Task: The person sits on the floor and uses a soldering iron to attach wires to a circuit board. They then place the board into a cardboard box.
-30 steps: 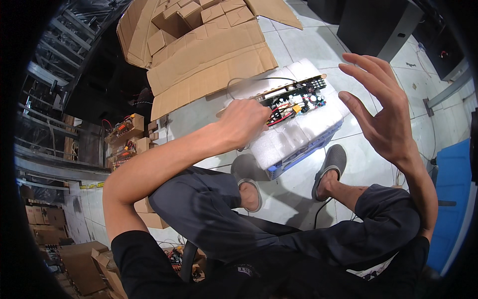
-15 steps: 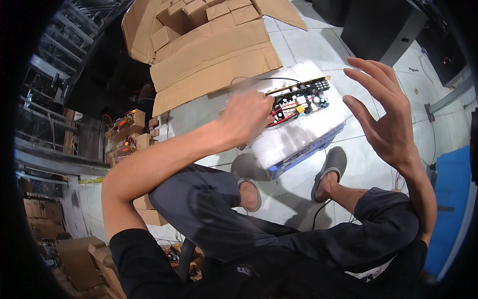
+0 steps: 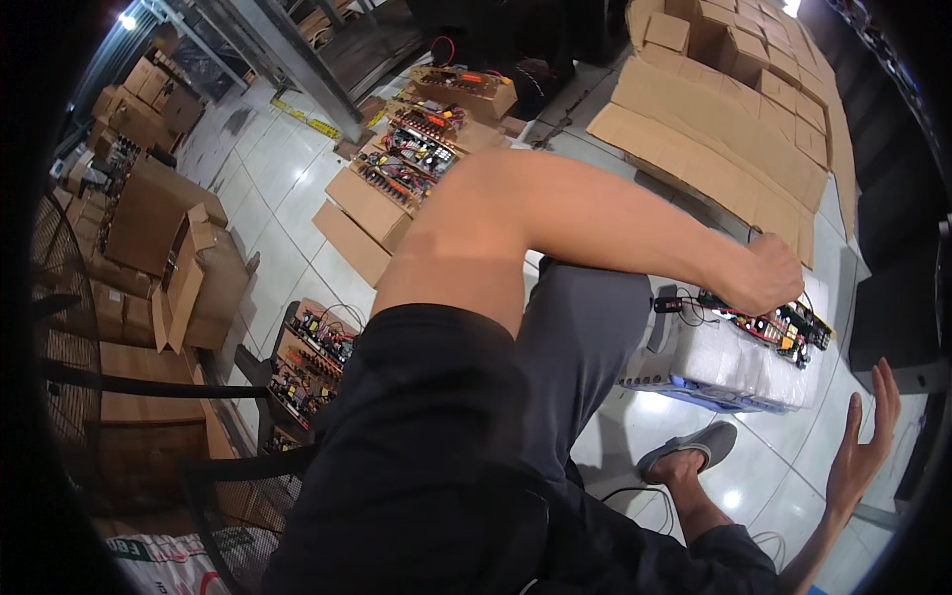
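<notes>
My left hand (image 3: 769, 278), closed with its fingers curled down, rests over the green circuit board (image 3: 795, 332); what the fingers grip is hidden. Red and black wires and small white and yellow parts show on the board. Beneath it lies a white foam-wrapped block (image 3: 739, 369) on top of a blue crate (image 3: 694, 395). A small black module (image 3: 670, 305) with a thin wire sits at the board's left end. Apart from all this, my right hand (image 3: 865, 451) is raised on the near right, open and holding nothing.
An open cardboard box (image 3: 714, 149) of smaller boxes stands beyond the crate. Several circuit boards (image 3: 416, 149) lie on cartons at the upper left, with more boards (image 3: 307, 372) beside the mesh chair (image 3: 248, 506). Black cabinets (image 3: 897, 312) stand at right.
The view has swung left, so the crate and box now appear farther right and more boards and cartons show at left. My left hand stays at the board; my right hand stays raised and open.
</notes>
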Motion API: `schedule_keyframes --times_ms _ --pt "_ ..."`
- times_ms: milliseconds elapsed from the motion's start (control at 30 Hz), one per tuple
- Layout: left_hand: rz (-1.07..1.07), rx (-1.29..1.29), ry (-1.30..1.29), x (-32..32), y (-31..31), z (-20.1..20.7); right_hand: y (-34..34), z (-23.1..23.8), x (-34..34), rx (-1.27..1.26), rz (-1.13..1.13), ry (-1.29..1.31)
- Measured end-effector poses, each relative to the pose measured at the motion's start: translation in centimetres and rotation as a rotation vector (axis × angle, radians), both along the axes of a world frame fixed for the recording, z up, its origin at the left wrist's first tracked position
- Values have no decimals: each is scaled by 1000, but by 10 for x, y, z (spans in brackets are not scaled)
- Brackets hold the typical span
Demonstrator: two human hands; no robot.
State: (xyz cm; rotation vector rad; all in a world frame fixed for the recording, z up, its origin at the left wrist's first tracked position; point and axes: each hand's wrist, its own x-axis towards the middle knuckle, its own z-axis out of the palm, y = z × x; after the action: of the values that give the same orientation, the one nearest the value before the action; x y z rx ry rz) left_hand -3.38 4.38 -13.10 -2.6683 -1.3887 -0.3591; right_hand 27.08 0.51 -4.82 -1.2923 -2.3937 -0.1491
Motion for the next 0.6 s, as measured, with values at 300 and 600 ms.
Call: schedule_keyframes --times_ms 300,600 --pt "126 -82 48 11 14 3 -5 10 -7 18 59 15" --pt "237 -157 -50 -10 -7 22 -9 16 -37 61 213 180"
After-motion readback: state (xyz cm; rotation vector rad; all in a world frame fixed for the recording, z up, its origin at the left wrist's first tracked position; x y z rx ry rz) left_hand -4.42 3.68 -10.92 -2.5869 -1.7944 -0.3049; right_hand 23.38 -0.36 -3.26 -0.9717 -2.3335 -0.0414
